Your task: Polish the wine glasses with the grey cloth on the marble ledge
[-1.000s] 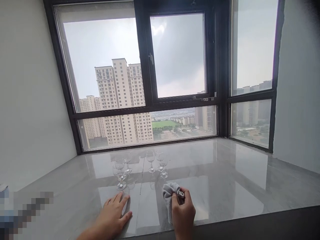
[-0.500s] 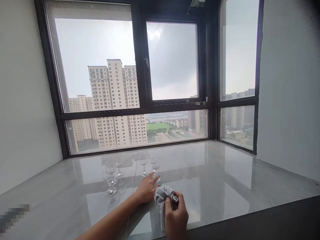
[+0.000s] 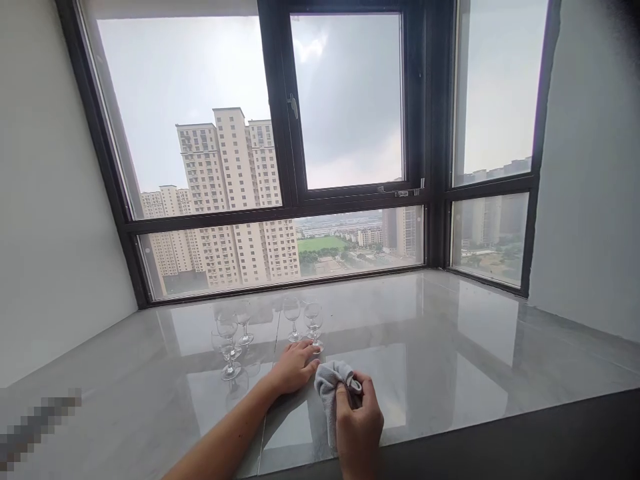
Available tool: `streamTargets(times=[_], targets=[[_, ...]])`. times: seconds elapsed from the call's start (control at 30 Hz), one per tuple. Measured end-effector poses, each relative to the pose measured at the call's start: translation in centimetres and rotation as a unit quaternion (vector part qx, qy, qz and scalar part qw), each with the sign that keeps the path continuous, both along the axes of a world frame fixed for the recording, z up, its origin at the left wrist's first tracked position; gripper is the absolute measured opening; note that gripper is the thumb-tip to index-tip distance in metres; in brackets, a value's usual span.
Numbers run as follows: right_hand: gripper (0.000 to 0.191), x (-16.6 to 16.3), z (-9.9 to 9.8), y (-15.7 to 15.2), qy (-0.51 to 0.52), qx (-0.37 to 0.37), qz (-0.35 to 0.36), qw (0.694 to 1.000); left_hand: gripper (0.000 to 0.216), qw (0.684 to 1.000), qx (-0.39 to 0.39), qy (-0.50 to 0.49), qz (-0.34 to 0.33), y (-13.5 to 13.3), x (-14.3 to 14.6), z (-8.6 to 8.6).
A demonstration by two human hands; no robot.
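Observation:
My left hand (image 3: pixel 294 367) rests low on the sill, fingers stretched forward and the thumb apart. Its fingertips are at the foot of a clear stemmed glass (image 3: pixel 314 316), which stands upright; whether they press on the foot I cannot tell. Another stemmed glass (image 3: pixel 292 309) is just behind to the left, and one more is partly hidden behind the nearer glass. In my right hand (image 3: pixel 361 417), pinched between thumb and fingers, is a bunched grey cloth (image 3: pixel 330 387), one end hanging down toward the sill's front edge.
Several more stemmed glasses (image 3: pixel 231 347) stand in a group on the left. The glossy grey tiled sill (image 3: pixel 435 333) reflects the window (image 3: pixel 350 100). White walls (image 3: pixel 585 200) close both sides, and the sill's front edge drops to a dark face. A blurred patch (image 3: pixel 37 427) covers something at lower left.
The view has shifted slightly. My left fingers have drawn back a little and closer together beside the glass's foot. My right hand keeps hold of the cloth.

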State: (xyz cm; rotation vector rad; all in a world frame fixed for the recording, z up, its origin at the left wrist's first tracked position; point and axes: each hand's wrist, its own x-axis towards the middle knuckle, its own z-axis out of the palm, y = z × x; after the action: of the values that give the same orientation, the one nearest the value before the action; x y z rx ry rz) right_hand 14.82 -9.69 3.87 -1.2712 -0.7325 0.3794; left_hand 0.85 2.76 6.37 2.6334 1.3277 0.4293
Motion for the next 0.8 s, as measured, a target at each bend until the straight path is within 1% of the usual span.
streamTargets(times=[0.07,0.13,0.27,0.33,0.4,0.53,0.6,0.7,0.8], targets=[[0.027,0.0,-0.1,0.1,0.002,0.001,0.004,1.0,0.045,1.0,0.004,0.004,-0.002,0.0,-0.3,-0.1],[0.028,0.1,-0.3,0.2,-0.002,-0.004,0.018,1.0,0.051,1.0,0.001,0.015,0.0,0.1,-0.5,-0.2],[0.031,0.3,-0.6,0.3,-0.005,-0.02,0.023,1.0,0.059,0.999,-0.022,0.034,0.016,0.3,-0.1,-0.2],[0.031,0.2,-0.6,0.3,-0.008,-0.027,0.014,1.0,0.058,0.999,-0.019,0.033,0.029,0.2,0.3,0.0],[0.03,-0.1,-0.4,0.2,-0.012,-0.027,-0.003,1.0,0.052,0.999,0.001,0.02,0.047,-0.1,0.4,0.3],[0.028,-0.4,-0.1,0.2,-0.02,-0.025,-0.035,0.999,0.038,0.992,0.025,-0.005,0.12,-0.6,-0.7,1.1],[0.028,-0.5,-0.1,0.3,-0.024,-0.026,-0.041,0.999,0.038,0.985,0.022,-0.001,0.172,-0.4,-1.8,1.3],[0.029,-0.4,-0.3,0.4,-0.028,-0.033,-0.04,0.998,0.043,0.967,0.021,0.008,0.255,0.5,-3.5,1.4],[0.029,-0.3,-0.5,0.4,-0.033,-0.043,-0.035,0.998,0.036,0.95,0.03,0.01,0.312,1.7,-4.8,1.2]])
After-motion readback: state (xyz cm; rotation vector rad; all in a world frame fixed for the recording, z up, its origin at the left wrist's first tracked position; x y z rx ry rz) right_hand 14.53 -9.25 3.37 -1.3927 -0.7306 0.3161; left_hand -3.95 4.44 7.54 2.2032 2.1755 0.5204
